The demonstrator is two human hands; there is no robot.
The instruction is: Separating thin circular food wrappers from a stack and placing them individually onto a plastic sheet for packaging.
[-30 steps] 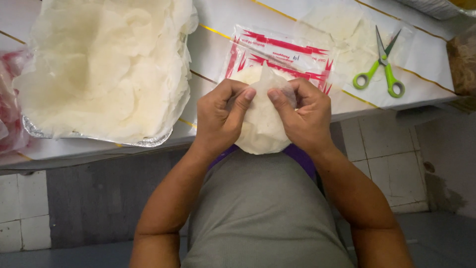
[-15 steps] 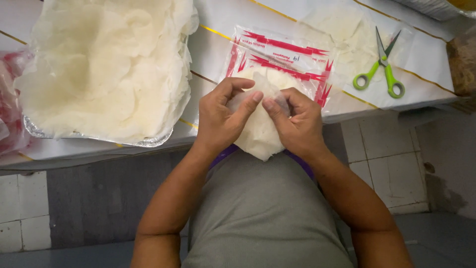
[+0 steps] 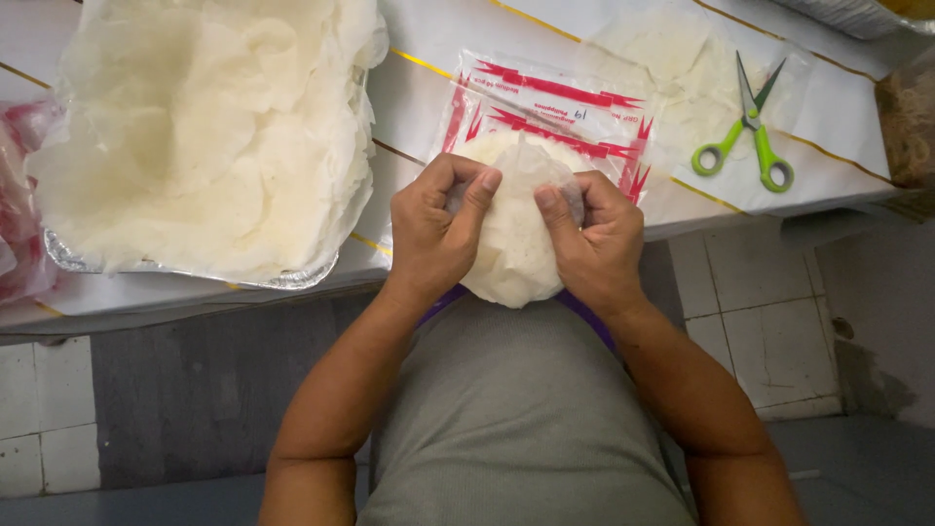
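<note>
My left hand (image 3: 435, 232) and my right hand (image 3: 596, 242) both grip a stack of thin round pale wafers (image 3: 511, 244) at the table's near edge, thumbs pressed on its top. The stack partly sits in a clear plastic bag with red printing (image 3: 550, 107) that lies flat on the white table cover, its far end pointing away from me. My fingers hide the bag's opening.
A large foil tray (image 3: 185, 275) heaped with pale wafers stands at left. Green-handled scissors (image 3: 748, 141) lie at right beside a clear bag of wafers (image 3: 672, 58). Red-printed packets (image 3: 19, 205) sit at the far left edge. Tiled floor lies below the table edge.
Both hands have shifted their hold on the wafer stack, the thumbs moving closer together over its top. The stack has stayed at the table's edge.
</note>
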